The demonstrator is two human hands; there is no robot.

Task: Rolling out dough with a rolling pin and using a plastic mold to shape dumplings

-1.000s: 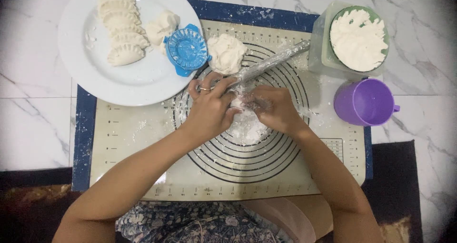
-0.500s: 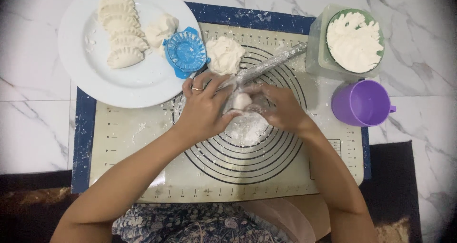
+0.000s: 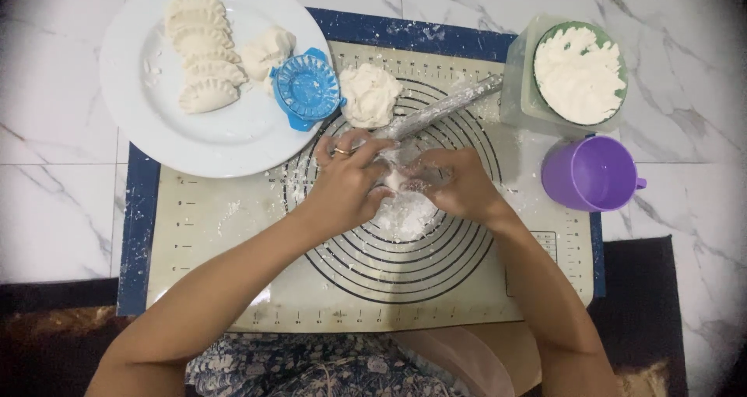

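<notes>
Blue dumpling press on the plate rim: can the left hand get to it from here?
Probably yes. The blue dumpling press sits uncovered just beyond the left hand, nothing between them, but both hands pinch a small dough piece.

Bare forearms, gold ring, blue floral garment.

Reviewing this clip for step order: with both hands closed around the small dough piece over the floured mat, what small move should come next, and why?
Probably set the dough piece down on the flour patch and flatten it. The left hand and right hand already cup it just above that spot, and the rolling pin lies close behind them.
</notes>
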